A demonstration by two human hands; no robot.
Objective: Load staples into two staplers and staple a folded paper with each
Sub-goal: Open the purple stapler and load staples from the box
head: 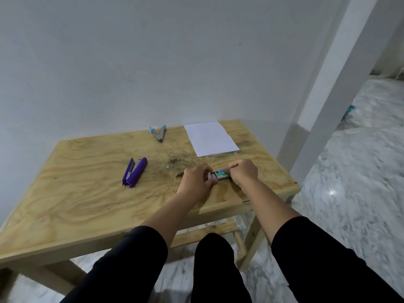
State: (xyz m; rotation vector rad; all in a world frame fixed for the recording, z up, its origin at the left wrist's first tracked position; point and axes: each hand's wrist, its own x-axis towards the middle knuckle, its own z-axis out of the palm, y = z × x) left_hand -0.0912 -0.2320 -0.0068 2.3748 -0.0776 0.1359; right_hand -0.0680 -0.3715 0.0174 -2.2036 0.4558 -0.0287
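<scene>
A small staple box lies on the wooden table, held between both hands. My left hand grips its left end, where the inner tray sticks out. Its right end is gripped by my right hand. A purple stapler lies swung open to the left of the hands. A smaller blue-tipped metal stapler lies open near the table's far edge. White paper rests flat at the far right. A short strip of staples lies loose on the wood.
The table stands against a white wall. A white pillar rises just right of the table. Marble floor spreads to the right and below. My dark-clothed knee shows under the table's front edge.
</scene>
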